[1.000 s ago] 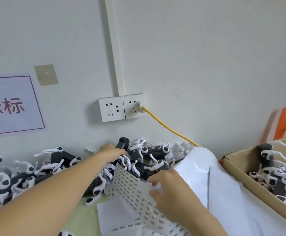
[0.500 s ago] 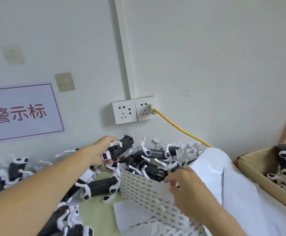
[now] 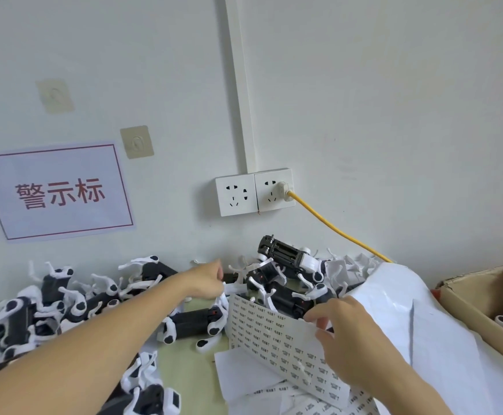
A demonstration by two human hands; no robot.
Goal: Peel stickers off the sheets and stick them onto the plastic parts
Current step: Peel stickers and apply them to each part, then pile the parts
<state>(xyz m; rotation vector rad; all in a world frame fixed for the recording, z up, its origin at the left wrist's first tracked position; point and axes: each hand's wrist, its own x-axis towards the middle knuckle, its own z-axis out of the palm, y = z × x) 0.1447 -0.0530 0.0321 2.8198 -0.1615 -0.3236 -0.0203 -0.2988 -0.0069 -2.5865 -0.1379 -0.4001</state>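
The sticker sheet (image 3: 269, 333) stands on edge in the middle of the tabletop (image 3: 190, 366), leaning back against a heap of black-and-white plastic parts (image 3: 286, 283). The right hand (image 3: 344, 339) pinches the sheet's upper right edge between thumb and fingers. Left of the sheet, the left hand (image 3: 207, 280) reaches into the parts with its fingers curled; it seems to grip a white piece, though the fingertips are hidden and I cannot tell for sure. One black part (image 3: 195, 323) with white ends lies on the tabletop just left of the sheet, below that hand. More parts (image 3: 43, 304) are spread further left of the sheet, along the wall. More paper sheets (image 3: 253, 381) lie flat in front of the sticker sheet, and a large white bag (image 3: 418, 324) bulges just to its right. Beyond the bag, a cardboard box (image 3: 480, 313) holds further parts. On the wall above the sheet sits a double socket (image 3: 235, 194) with a yellow cable (image 3: 334, 229) plugged in; left of the socket hangs a sign (image 3: 55, 191) with red characters.
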